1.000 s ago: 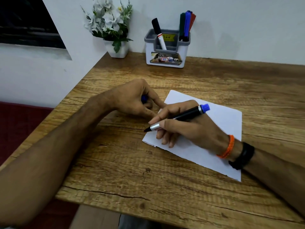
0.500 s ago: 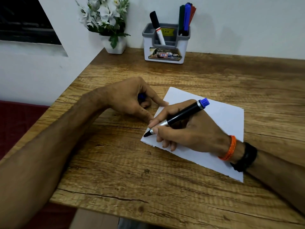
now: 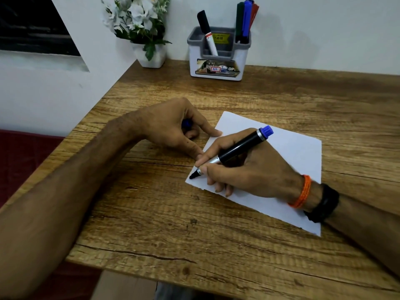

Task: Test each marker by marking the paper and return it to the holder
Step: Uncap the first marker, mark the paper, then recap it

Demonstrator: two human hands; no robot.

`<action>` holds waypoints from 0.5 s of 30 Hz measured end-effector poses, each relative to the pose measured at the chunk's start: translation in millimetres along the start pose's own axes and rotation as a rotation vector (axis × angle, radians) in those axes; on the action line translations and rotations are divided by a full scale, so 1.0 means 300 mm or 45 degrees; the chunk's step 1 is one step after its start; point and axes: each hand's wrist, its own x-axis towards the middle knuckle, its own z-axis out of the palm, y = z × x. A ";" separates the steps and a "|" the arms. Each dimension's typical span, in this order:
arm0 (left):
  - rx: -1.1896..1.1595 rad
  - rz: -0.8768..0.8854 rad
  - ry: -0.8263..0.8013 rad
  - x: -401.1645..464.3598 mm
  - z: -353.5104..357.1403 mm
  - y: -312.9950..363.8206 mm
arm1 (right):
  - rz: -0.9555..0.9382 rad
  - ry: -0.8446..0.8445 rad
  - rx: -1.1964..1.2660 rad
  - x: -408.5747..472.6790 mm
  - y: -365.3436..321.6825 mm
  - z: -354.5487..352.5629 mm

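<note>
Gripping black marker [image 3: 236, 150] w/ blue end, right hand [image 3: 244, 169], tip on paper [image 3: 292, 152], left hand [image 3: 173, 126] clutching cap [image 3: 186, 124].

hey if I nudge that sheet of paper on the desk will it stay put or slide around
The paper looks like one thin, loose sheet, so it would probably slide easily on the smooth wooden desk. For now the right hand rests on it and a left hand fingertip presses its edge, likely pinning it. Lifted by a corner, it would probably flop.
</note>
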 end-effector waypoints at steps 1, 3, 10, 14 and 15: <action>0.000 -0.003 0.002 0.000 0.000 0.000 | 0.002 0.009 0.002 0.001 0.000 0.000; 0.000 -0.003 0.005 0.000 0.000 0.000 | 0.000 0.006 0.004 0.002 0.000 0.000; -0.014 -0.005 0.014 -0.001 0.003 0.003 | 0.009 0.002 -0.001 0.003 0.000 -0.003; -0.010 0.001 0.004 -0.001 0.003 0.003 | 0.013 0.010 0.000 0.002 0.000 -0.004; -0.012 -0.003 0.002 0.000 0.004 0.001 | 0.014 0.013 0.006 0.001 0.000 -0.004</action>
